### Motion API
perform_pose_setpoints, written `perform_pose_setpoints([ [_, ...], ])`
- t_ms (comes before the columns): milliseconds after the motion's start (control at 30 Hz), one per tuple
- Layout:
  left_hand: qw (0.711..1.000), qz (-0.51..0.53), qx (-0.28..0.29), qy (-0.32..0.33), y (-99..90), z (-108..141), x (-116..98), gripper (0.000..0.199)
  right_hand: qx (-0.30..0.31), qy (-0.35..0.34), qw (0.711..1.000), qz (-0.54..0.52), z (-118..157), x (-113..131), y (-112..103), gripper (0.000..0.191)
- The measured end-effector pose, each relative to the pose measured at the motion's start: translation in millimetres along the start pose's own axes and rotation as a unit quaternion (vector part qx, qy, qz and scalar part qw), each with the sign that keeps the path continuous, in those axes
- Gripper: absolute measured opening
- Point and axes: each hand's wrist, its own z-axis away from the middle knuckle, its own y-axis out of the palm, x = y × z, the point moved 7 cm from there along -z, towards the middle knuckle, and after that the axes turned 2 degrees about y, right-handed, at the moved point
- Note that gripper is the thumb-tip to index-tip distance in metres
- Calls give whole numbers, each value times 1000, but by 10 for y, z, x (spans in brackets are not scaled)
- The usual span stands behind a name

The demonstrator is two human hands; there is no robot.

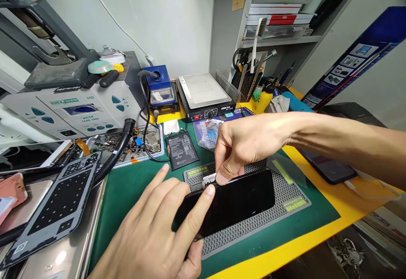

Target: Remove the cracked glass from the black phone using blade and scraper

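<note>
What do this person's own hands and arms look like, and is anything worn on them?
Both the left hand and the right hand are bare, without gloves or visible rings. The right forearm shows no sleeve, watch or bracelet up to the picture's edge. The left forearm is out of view.

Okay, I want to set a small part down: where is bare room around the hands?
Green mat is bare between the left hand and black hose, and in a narrow strip right of the gray honeycomb pad. Crowded: behind, with the Huawei battery and parts bags; far left, with a phone back cover.
</note>
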Motion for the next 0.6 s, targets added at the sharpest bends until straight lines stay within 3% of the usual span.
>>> perform_pose_setpoints([
  [200,1000,-19,13,1,-7,-52,-8,55,-1,-7,1000,3,67,31,30,14],
  [433,999,-31,20,27,-39,-44,-58,57,13,-29,996,81,147,123,71,17],
  [600,998,-52,9,44,-63,-44,-82,56,-1,-47,996,72,380,90,27,27],
])
